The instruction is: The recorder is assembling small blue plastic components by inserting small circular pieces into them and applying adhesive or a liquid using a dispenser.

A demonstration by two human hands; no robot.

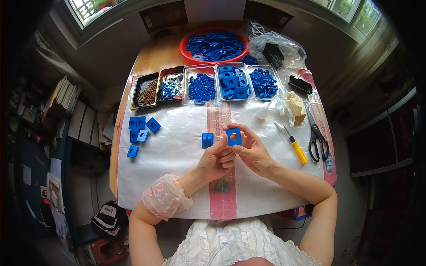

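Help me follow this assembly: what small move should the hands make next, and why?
Probably bring the second blue block to the holed blue block. The right hand holds the holed block up, the left hand touches its edge, and the second block lies on the white sheet beside the left fingers.

Scissors [317, 138], a yellow-handled screwdriver [294, 144], perhaps crumpled tape [296, 108].
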